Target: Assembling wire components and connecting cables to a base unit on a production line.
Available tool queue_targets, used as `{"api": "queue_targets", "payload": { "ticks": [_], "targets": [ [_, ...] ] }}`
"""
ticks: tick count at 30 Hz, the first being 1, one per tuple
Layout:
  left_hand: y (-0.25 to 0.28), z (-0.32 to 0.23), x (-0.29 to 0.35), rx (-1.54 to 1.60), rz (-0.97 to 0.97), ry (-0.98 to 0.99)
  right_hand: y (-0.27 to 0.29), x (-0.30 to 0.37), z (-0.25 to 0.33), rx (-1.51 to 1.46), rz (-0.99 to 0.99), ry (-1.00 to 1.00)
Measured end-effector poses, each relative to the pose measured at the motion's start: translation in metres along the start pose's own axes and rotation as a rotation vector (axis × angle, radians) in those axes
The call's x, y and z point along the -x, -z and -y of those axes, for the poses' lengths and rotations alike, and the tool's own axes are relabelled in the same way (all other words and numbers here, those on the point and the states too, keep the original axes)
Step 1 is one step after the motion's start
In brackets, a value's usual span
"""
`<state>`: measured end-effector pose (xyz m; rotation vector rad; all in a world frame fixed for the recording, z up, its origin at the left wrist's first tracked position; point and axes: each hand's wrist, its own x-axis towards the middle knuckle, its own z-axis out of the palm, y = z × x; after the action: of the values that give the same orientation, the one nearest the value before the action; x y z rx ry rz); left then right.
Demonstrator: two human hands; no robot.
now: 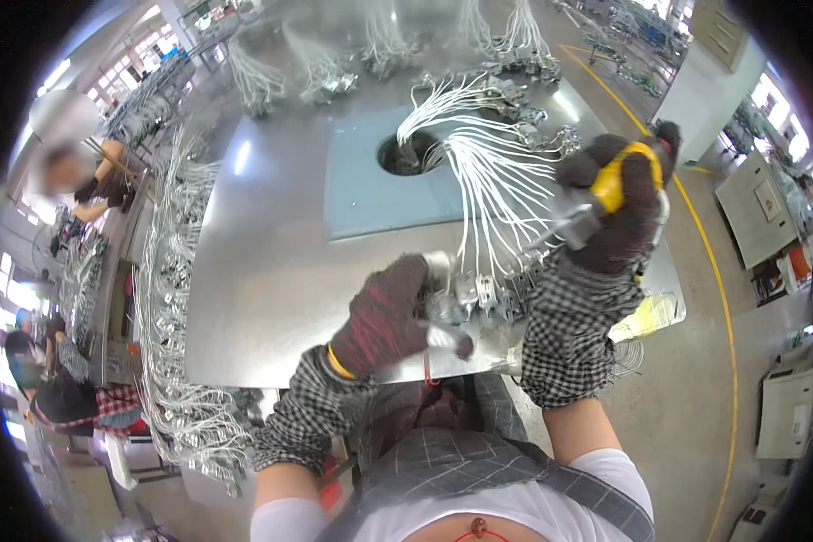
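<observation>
My left hand (390, 312), in a dark red-black knit glove with pale fingertips, is closed on a small metal fitting (461, 294) at the near end of a bundle of white cables (497, 185). The cables fan out from a round hole (402, 155) in a blue-grey plate (357, 194). Over the right side of the bundle, my raised right hand (628, 203), in a dark glove, grips a hand tool (612, 181) with yellow and black on its handle and a greyish metal part. Motion blur hides the tool's exact kind.
The plate lies on a shiny metal tabletop (262, 244). More white cable bundles with metal ends hang along its left edge (167, 271) and lie at the far side (384, 45). Yellow paper (646, 316) is at the right corner. Two people (72, 384) work at the left.
</observation>
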<state>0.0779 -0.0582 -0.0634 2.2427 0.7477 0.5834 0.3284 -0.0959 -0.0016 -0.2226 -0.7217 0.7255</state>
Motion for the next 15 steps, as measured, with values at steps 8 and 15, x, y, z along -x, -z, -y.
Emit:
{"api": "queue_targets", "payload": {
  "ticks": [8, 15],
  "targets": [
    [-0.005, 0.049, -0.151, 0.760, -0.080, 0.267, 0.075, -0.025, 0.037, -0.297, 0.090, 0.114],
    [-0.050, 0.078, -0.206, 1.476, -0.129, 0.108, 0.114, -0.019, 0.044, -0.360, -0.059, 0.116]
  ]
}}
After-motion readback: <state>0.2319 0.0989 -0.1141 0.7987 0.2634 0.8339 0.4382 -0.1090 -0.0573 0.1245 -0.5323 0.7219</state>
